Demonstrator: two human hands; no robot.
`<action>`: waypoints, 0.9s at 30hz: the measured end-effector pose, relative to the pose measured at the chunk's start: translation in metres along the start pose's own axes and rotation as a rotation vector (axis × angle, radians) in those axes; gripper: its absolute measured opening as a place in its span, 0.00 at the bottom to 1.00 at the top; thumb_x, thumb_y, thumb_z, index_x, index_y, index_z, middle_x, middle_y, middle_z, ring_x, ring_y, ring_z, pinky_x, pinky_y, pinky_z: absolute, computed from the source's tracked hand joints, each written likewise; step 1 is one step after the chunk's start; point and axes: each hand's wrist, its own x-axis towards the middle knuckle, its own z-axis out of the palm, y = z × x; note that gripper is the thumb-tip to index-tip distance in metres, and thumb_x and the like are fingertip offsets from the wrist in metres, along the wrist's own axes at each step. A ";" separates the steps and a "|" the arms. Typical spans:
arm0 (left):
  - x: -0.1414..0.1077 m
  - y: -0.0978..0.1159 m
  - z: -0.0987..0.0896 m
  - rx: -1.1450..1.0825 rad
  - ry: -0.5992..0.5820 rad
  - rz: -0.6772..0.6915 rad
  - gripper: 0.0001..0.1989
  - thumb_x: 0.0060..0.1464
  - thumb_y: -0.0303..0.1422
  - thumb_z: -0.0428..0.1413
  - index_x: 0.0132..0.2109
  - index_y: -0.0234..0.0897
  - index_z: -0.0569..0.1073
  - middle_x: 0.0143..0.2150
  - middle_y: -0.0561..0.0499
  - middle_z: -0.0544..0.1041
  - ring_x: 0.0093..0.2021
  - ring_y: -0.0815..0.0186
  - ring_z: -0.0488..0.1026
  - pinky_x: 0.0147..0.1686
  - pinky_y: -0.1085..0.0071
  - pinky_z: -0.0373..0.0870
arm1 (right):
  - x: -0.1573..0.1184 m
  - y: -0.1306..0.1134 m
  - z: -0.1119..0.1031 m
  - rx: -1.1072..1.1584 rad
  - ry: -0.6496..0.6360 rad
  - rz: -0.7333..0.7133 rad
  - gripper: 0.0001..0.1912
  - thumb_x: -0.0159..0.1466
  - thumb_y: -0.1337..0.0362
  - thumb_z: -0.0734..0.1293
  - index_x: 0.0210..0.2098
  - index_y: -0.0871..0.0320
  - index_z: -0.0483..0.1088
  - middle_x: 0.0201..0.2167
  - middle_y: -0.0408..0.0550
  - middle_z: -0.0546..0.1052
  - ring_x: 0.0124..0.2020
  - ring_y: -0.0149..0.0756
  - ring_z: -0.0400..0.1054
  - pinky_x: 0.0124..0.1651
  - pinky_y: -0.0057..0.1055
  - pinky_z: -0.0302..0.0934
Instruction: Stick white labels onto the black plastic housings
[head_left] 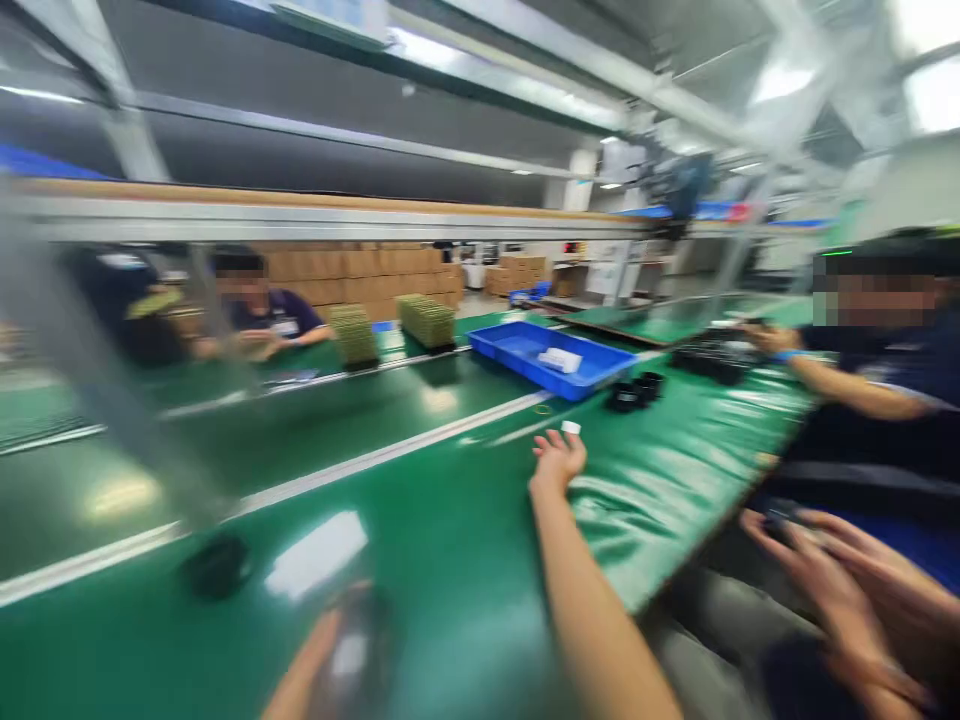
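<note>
My right hand [559,462] reaches forward over the green work surface [450,520], just short of the blue tray. A small white piece [571,428] shows at its fingertips and appears pinched there, while the other fingers are spread. Low in the view, my left hand [334,630] is smeared by motion. It grips a dark, glossy object [356,650] whose kind the blur hides. Left of that hand, a black round part [216,566] lies on the surface.
Beyond my right hand is a blue tray [517,372] with white items [560,359] inside, and black parts [636,391] beside it. Stacked yellowish-green pieces [426,321] stand farther back. A metal post [142,400] rises at left. Co-workers sit across and at right, one's hands [817,560] holding something dark.
</note>
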 end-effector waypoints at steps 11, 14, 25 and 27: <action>0.041 -0.041 -0.055 -0.207 0.057 0.110 0.48 0.46 0.58 0.60 0.65 0.35 0.53 0.37 0.41 0.78 0.33 0.54 0.77 0.34 0.64 0.65 | -0.052 0.026 0.080 0.255 -0.127 0.306 0.19 0.52 0.76 0.69 0.40 0.55 0.65 0.31 0.45 0.74 0.20 0.29 0.67 0.17 0.24 0.56; 0.026 -0.027 -0.043 -0.166 0.014 0.157 0.38 0.54 0.52 0.57 0.63 0.36 0.55 0.39 0.42 0.77 0.35 0.56 0.77 0.35 0.65 0.64 | -0.064 0.026 0.083 0.269 -0.175 0.311 0.21 0.46 0.73 0.68 0.38 0.52 0.66 0.32 0.49 0.75 0.20 0.32 0.66 0.17 0.28 0.55; 0.019 -0.009 -0.031 -0.203 -0.006 0.146 0.35 0.57 0.48 0.56 0.64 0.38 0.53 0.43 0.43 0.76 0.36 0.57 0.77 0.35 0.65 0.65 | -0.093 0.022 0.090 0.153 -0.383 0.293 0.25 0.42 0.67 0.69 0.42 0.57 0.69 0.30 0.42 0.75 0.20 0.26 0.65 0.18 0.19 0.58; 0.021 -0.012 -0.034 -0.226 -0.023 0.137 0.34 0.58 0.48 0.54 0.64 0.37 0.53 0.41 0.42 0.77 0.36 0.55 0.77 0.34 0.66 0.65 | -0.095 0.023 0.091 0.127 -0.404 0.291 0.25 0.42 0.66 0.69 0.42 0.58 0.70 0.30 0.42 0.75 0.20 0.26 0.65 0.18 0.19 0.58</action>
